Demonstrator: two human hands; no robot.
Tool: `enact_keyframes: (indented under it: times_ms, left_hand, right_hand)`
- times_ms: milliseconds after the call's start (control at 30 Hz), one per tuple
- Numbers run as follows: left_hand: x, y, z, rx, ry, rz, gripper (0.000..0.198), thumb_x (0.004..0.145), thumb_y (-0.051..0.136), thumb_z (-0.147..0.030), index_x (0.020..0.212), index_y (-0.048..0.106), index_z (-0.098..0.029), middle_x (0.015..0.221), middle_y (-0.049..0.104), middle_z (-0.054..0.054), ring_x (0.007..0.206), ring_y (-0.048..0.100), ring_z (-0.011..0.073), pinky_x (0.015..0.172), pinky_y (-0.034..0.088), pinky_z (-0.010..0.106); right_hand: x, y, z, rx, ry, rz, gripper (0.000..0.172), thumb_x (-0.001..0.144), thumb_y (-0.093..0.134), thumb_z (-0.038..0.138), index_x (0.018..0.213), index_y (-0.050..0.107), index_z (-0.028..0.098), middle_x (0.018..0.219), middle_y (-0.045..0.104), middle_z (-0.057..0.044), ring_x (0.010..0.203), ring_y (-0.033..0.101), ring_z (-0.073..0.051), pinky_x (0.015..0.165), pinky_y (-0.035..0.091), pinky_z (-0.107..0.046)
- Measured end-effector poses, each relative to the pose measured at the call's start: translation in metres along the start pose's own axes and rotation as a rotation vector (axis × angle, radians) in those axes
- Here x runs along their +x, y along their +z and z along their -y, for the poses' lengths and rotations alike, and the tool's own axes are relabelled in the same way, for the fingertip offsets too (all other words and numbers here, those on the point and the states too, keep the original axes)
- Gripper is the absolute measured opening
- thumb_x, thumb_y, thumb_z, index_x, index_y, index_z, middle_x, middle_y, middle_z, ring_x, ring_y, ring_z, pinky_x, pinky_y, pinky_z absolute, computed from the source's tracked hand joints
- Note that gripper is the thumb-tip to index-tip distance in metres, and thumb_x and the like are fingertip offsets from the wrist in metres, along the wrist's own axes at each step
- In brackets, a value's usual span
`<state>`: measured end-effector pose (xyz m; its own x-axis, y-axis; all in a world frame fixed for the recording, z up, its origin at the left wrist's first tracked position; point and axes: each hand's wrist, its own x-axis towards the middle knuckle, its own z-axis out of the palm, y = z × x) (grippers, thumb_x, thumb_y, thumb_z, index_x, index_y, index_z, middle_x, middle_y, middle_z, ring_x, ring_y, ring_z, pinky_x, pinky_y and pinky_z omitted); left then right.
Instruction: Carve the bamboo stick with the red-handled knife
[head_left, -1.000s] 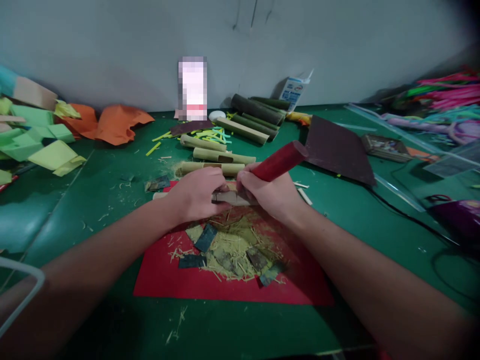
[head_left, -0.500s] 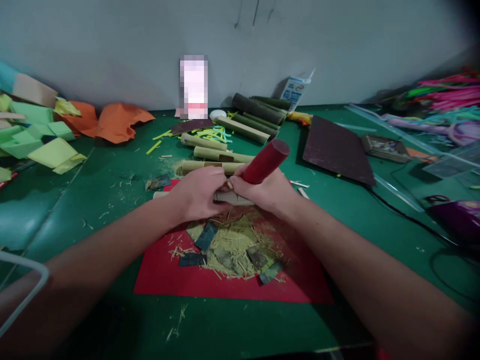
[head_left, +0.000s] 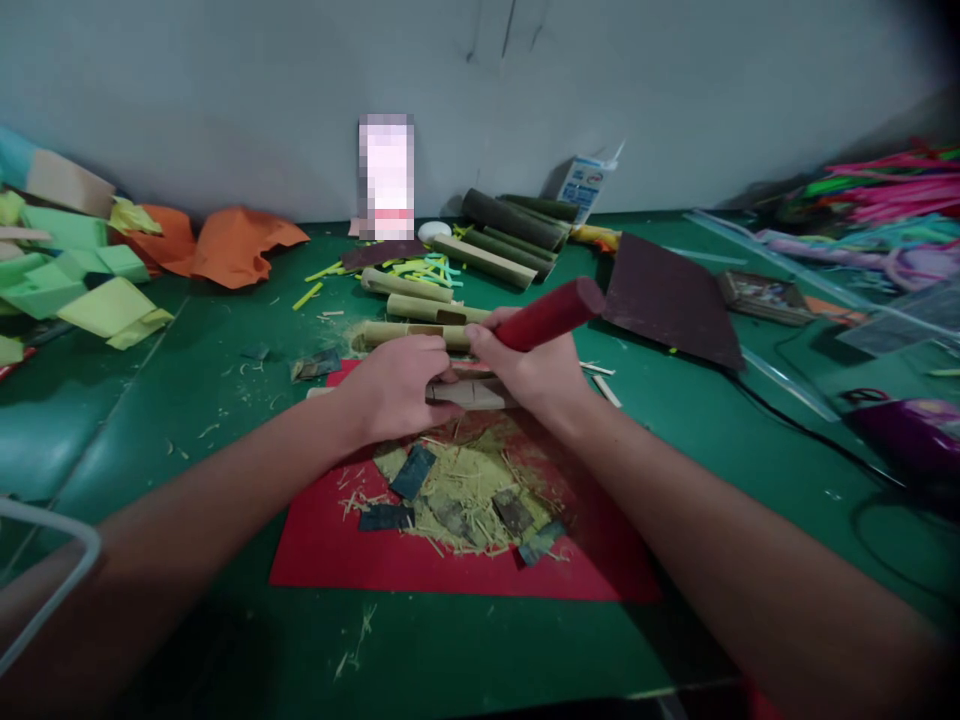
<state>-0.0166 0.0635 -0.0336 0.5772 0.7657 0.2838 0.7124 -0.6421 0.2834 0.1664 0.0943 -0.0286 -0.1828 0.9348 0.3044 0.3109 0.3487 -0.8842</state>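
My left hand (head_left: pixel 405 385) is closed round a pale bamboo tube (head_left: pixel 480 393) lying crosswise at the top of a red sheet (head_left: pixel 330 560). An opening is cut into the tube, with dark lines marked on its side. My right hand (head_left: pixel 536 370) grips a tool with a thick, round red handle (head_left: pixel 555 313), which leans up to the right. The tool's working end is hidden behind my fingers, over the right part of the tube. Below the hands, bamboo dust and shavings (head_left: pixel 472 480) lie on the sheet with several dark scraps of sandpaper (head_left: pixel 413 472).
Behind the hands lie more cut bamboo pieces (head_left: pixel 405 334) and dark green tubes (head_left: pixel 514 220). A brown board (head_left: pixel 671 300) lies to the right, near a purple device (head_left: pixel 911 450) with a cable. Coloured paper (head_left: pixel 97 250) is piled left. A lit phone (head_left: pixel 386 175) leans on the wall.
My right hand has shifted slightly right and up, and the red handle now leans further to the right. More of the tube's opening shows between the hands. My left hand has stayed in place.
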Motion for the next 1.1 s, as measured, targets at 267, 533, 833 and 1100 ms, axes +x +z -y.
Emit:
enact_keyframes:
  times_ms: [267, 533, 833, 1100]
  left_hand:
    - [0.002, -0.002, -0.001, -0.039, -0.058, 0.024, 0.019, 0.073, 0.078, -0.03, 0.079, 0.064, -0.017, 0.082, 0.063, 0.005, 0.077, 0.059, 0.0224, 0.064, 0.044, 0.033]
    - [0.0, -0.002, -0.008, 0.104, -0.005, 0.004, 0.018, 0.077, 0.074, -0.028, 0.083, 0.061, -0.017, 0.088, 0.062, 0.007, 0.082, 0.058, 0.0235, 0.068, 0.044, 0.034]
    - [0.0, -0.011, -0.012, 0.063, -0.09, 0.048, 0.02, 0.079, 0.068, -0.027, 0.094, 0.068, -0.015, 0.091, 0.062, 0.008, 0.083, 0.057, 0.0237, 0.066, 0.04, 0.034]
    - [0.001, -0.015, -0.018, 0.02, -0.157, 0.178, 0.02, 0.08, 0.063, -0.025, 0.095, 0.072, -0.016, 0.088, 0.062, 0.008, 0.084, 0.058, 0.0233, 0.067, 0.042, 0.033]
  right_hand:
    - [-0.005, -0.006, 0.007, 0.055, 0.051, -0.026, 0.015, 0.077, 0.068, 0.034, 0.07, 0.064, 0.021, 0.067, 0.061, 0.001, 0.063, 0.052, -0.014, 0.059, 0.039, -0.029]
    - [-0.015, -0.006, 0.005, 0.102, -0.003, -0.06, 0.008, 0.079, 0.067, 0.029, 0.075, 0.063, 0.023, 0.072, 0.062, 0.001, 0.065, 0.054, -0.014, 0.061, 0.041, -0.03]
    - [-0.017, -0.011, 0.0, 0.174, 0.07, -0.038, 0.016, 0.081, 0.065, 0.032, 0.07, 0.06, 0.021, 0.066, 0.059, 0.002, 0.056, 0.048, -0.011, 0.053, 0.035, -0.028]
    - [-0.02, -0.015, 0.005, 0.085, 0.013, -0.01, 0.016, 0.078, 0.064, 0.034, 0.069, 0.059, 0.022, 0.063, 0.056, 0.002, 0.057, 0.049, -0.012, 0.055, 0.037, -0.029]
